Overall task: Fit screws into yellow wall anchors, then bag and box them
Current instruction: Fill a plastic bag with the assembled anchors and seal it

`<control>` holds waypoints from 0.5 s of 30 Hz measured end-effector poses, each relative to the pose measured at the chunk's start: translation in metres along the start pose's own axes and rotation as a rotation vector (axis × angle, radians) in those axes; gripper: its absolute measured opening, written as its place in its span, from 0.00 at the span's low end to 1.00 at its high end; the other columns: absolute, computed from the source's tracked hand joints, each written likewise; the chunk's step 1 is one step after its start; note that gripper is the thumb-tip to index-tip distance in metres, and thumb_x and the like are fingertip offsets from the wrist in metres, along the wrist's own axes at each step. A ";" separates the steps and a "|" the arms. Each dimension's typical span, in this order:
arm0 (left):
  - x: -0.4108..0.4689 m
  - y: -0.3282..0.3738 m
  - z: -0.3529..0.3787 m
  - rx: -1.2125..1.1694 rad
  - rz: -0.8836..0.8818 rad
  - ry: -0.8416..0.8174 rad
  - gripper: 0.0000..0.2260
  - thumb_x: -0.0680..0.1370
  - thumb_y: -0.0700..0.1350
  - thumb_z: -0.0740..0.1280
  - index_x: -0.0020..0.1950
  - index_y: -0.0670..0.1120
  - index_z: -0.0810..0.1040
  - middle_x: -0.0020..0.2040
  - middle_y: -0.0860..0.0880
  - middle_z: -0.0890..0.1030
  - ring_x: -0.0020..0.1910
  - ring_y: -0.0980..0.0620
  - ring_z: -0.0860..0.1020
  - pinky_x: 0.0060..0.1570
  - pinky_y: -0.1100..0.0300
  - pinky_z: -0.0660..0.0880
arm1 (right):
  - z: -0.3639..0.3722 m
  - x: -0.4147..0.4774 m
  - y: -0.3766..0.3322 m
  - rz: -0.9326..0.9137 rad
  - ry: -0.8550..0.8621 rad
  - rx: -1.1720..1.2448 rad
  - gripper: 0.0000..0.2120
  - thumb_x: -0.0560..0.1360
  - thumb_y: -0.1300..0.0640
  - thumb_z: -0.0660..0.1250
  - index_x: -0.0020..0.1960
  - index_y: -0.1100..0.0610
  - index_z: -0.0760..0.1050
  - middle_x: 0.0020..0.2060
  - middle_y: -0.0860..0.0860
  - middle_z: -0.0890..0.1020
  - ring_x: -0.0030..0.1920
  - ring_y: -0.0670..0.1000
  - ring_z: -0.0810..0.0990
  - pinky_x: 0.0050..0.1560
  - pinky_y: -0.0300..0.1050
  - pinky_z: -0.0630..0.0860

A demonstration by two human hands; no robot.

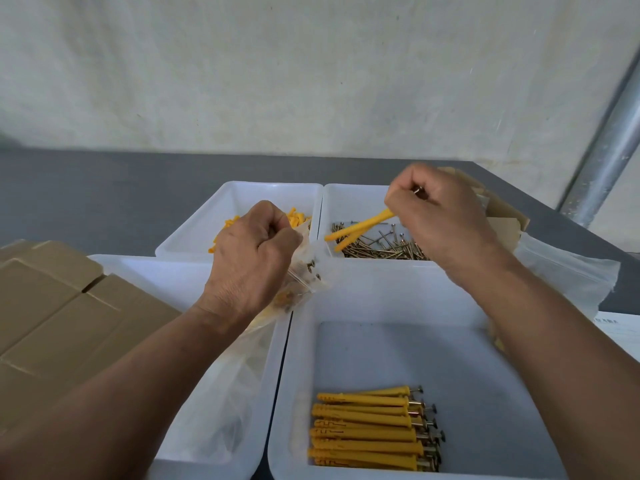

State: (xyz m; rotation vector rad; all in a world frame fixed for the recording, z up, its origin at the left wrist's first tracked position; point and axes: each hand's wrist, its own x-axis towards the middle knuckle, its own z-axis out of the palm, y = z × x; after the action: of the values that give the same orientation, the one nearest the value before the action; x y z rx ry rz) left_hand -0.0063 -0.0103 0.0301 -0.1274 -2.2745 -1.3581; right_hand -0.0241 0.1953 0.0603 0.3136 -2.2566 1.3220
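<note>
Yellow wall anchors (360, 231), two of them, jut from the right hand (441, 220), whose curled fingers grip them above the far tray of loose screws (384, 249); their head ends are mostly buried in the fist. The left hand (254, 258) pinches the mouth of a clear bag (308, 271), its blurred contents hard to make out. A row of fitted anchors (367, 431) lies in the near-right tray (388, 296).

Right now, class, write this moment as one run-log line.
left hand: holds clear bag | right hand: grips two yellow anchors above screw bin | stage: bagging
</note>
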 end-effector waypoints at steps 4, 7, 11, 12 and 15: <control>0.000 0.001 0.000 -0.017 0.006 0.005 0.08 0.75 0.42 0.66 0.37 0.46 0.73 0.25 0.57 0.71 0.29 0.57 0.68 0.33 0.59 0.64 | 0.012 -0.007 -0.001 -0.087 -0.055 -0.020 0.06 0.76 0.58 0.64 0.40 0.52 0.74 0.27 0.41 0.75 0.27 0.43 0.70 0.30 0.40 0.67; 0.000 0.000 0.000 -0.024 0.010 0.015 0.08 0.76 0.43 0.66 0.36 0.48 0.73 0.26 0.58 0.72 0.29 0.58 0.68 0.33 0.59 0.64 | 0.021 -0.014 -0.003 -0.167 -0.142 -0.061 0.05 0.77 0.59 0.63 0.43 0.53 0.74 0.30 0.45 0.76 0.29 0.46 0.71 0.33 0.42 0.68; 0.000 -0.001 0.000 -0.056 0.012 0.034 0.08 0.76 0.43 0.65 0.37 0.47 0.72 0.26 0.58 0.71 0.30 0.57 0.68 0.35 0.60 0.64 | 0.027 -0.019 -0.005 -0.225 -0.201 -0.120 0.04 0.78 0.58 0.62 0.46 0.53 0.75 0.33 0.46 0.78 0.32 0.48 0.73 0.36 0.45 0.71; 0.000 -0.001 0.001 -0.064 0.015 0.038 0.08 0.76 0.43 0.65 0.37 0.47 0.72 0.26 0.58 0.71 0.30 0.58 0.68 0.34 0.60 0.65 | 0.028 -0.020 -0.006 -0.230 -0.205 -0.121 0.04 0.79 0.58 0.62 0.46 0.53 0.75 0.34 0.46 0.78 0.34 0.49 0.75 0.38 0.46 0.73; -0.001 0.000 0.001 -0.077 0.044 0.032 0.08 0.76 0.43 0.65 0.38 0.47 0.72 0.27 0.58 0.71 0.29 0.59 0.68 0.31 0.66 0.65 | 0.034 -0.023 -0.006 -0.224 -0.215 -0.109 0.03 0.79 0.57 0.64 0.48 0.51 0.75 0.35 0.41 0.77 0.37 0.46 0.76 0.41 0.42 0.73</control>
State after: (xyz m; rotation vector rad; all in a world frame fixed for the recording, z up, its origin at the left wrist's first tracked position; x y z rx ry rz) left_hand -0.0061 -0.0089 0.0296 -0.1795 -2.1809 -1.4153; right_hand -0.0125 0.1615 0.0390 0.6761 -2.3747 1.0904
